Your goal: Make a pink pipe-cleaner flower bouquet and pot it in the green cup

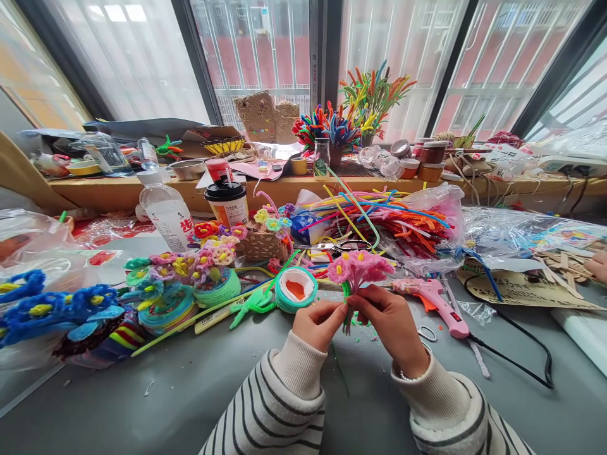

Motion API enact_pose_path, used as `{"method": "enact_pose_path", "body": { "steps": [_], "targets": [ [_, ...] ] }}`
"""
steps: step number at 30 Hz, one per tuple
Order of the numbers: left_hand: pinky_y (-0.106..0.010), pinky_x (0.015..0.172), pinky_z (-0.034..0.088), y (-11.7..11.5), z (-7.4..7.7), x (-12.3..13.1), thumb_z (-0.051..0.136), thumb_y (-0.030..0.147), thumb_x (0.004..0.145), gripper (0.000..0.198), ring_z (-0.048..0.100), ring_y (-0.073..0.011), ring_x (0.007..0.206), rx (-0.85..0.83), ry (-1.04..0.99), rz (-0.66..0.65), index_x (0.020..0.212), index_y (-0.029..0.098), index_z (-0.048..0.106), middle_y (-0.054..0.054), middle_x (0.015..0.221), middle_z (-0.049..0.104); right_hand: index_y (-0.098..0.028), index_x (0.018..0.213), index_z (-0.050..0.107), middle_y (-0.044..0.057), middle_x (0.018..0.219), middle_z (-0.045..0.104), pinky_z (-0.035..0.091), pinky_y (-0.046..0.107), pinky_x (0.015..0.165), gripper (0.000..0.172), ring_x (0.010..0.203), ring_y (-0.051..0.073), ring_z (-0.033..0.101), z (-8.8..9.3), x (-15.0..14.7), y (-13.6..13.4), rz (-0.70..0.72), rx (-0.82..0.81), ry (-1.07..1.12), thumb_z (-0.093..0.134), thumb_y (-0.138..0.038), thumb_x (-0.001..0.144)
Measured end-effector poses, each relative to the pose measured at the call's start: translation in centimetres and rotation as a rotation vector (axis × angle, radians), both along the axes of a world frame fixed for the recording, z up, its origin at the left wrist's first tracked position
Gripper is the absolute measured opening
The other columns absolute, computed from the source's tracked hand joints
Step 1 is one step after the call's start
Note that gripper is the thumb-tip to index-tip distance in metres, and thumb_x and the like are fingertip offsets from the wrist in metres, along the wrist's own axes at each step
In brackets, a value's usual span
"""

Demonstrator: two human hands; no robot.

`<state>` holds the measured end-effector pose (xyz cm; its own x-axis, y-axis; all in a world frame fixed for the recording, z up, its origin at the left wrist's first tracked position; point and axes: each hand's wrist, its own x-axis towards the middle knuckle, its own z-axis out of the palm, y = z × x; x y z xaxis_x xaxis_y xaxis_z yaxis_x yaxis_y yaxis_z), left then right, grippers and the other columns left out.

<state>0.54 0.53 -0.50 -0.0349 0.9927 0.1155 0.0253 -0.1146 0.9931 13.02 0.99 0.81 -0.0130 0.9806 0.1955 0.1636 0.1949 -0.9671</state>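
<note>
A small bunch of pink pipe-cleaner flowers with yellow centres stands upright between my hands above the grey table. My left hand pinches its stems from the left, beside a bit of green pipe cleaner. From the right, my right hand closes its fingertips round the same stems, whose lower ends poke out below. Just left of the bunch sits a round turquoise pot with a white inner rim and an orange inside. A pink glue gun lies to the right of my right hand.
Finished flower pots line the left side, near a clear plastic bottle and a lidded cup. Loose pipe cleaners are heaped behind. The glue gun's black cable loops right. Another person's hand shows at the right edge.
</note>
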Motion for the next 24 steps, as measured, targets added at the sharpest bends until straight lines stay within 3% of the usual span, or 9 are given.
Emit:
{"method": "enact_pose_path", "body": {
  "steps": [4,7,10,13,17,24],
  "targets": [
    [-0.022,0.050,0.039,-0.1,0.3,0.1,0.064,0.031,0.056,0.017,0.049,-0.0110,0.049,-0.037,-0.063,-0.027,0.054,0.014,0.066,-0.001,0.050,0.057,-0.017,0.056,0.057,-0.005,0.049,0.043,0.031,0.019,0.042,0.018,0.044,0.007,0.039,-0.1,0.1,0.0,0.023,-0.010,-0.012,0.058,-0.032,0.066],
    [-0.021,0.049,0.039,-0.1,0.4,0.2,0.068,0.034,0.050,0.021,0.048,-0.0089,0.048,-0.166,-0.191,-0.074,0.052,0.014,0.065,0.001,0.048,0.055,-0.016,0.056,0.055,-0.005,0.051,0.040,0.029,0.020,0.045,0.019,0.048,0.008,0.036,0.0,0.0,0.1,0.045,-0.035,0.034,0.058,-0.032,0.066],
    [-0.021,0.050,0.042,0.1,0.6,0.2,0.073,0.035,0.041,0.025,0.050,-0.0087,0.048,-0.336,-0.387,-0.176,0.052,0.014,0.063,0.002,0.048,0.055,-0.015,0.055,0.055,-0.004,0.055,0.039,0.030,0.020,0.050,0.020,0.055,0.008,0.036,0.2,-0.1,0.0,0.071,-0.056,0.105,0.059,-0.032,0.065],
    [-0.021,0.053,0.043,0.1,0.7,0.2,0.073,0.034,0.042,0.027,0.055,-0.0106,0.054,-0.440,-0.509,-0.298,0.057,0.014,0.065,0.000,0.052,0.059,-0.015,0.054,0.055,-0.004,0.055,0.038,0.030,0.021,0.053,0.021,0.056,0.009,0.035,0.3,-0.2,-0.1,0.132,-0.120,0.195,0.057,-0.032,0.067],
    [-0.021,0.056,0.044,0.1,0.8,0.1,0.071,0.035,0.047,0.028,0.058,-0.0116,0.057,-0.497,-0.524,-0.373,0.062,0.011,0.066,-0.003,0.057,0.062,-0.015,0.056,0.056,-0.004,0.055,0.041,0.031,0.021,0.054,0.020,0.058,0.009,0.036,0.1,0.0,-0.1,0.187,-0.192,0.272,0.057,-0.033,0.067],
    [-0.020,0.050,0.042,0.2,1.1,0.0,0.072,0.033,0.046,0.024,0.055,-0.0091,0.048,-0.453,-0.491,-0.364,0.057,0.012,0.066,-0.001,0.050,0.061,-0.016,0.061,0.058,-0.004,0.058,0.045,0.032,0.022,0.056,0.020,0.059,0.010,0.040,-0.1,0.1,0.1,0.232,-0.187,0.213,0.054,-0.034,0.070]
  ]
}}
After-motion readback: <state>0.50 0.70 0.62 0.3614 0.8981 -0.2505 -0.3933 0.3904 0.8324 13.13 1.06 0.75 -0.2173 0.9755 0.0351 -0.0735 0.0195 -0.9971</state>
